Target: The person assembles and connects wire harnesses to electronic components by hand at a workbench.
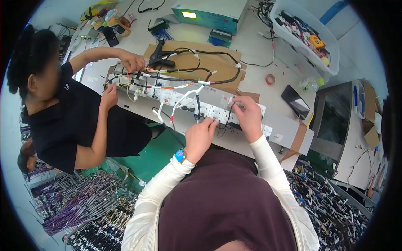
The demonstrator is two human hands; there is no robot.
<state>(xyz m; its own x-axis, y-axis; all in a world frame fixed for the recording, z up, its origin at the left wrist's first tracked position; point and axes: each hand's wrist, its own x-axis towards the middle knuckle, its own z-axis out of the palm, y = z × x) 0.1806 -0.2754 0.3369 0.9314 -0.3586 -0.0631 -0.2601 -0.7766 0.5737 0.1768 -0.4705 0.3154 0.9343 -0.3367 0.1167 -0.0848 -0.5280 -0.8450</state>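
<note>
A long row of white socket blocks (215, 112) runs along the bench in front of me, with a wire harness (201, 82) of black, white and coloured wires lying over it. My right hand (249, 117) pinches a thin black cable (228, 117) at the upper edge of the row. The cable loops down toward my left hand (199, 137). That hand is closed at the lower edge of the blocks, and what its fingertips hold cannot be made out. At the far left end, a co-worker's two hands (133, 62) handle the harness's coloured wires.
A black pistol-shaped tool (160, 56) lies on cardboard (184, 47). Behind stand a teal-fronted box with a lit screen (207, 16) and a plastic bin of connectors (307, 52). Red tape (270, 79), a phone (296, 101) and a bottle (309, 85) lie right. Cable bundles (83, 201) sit below.
</note>
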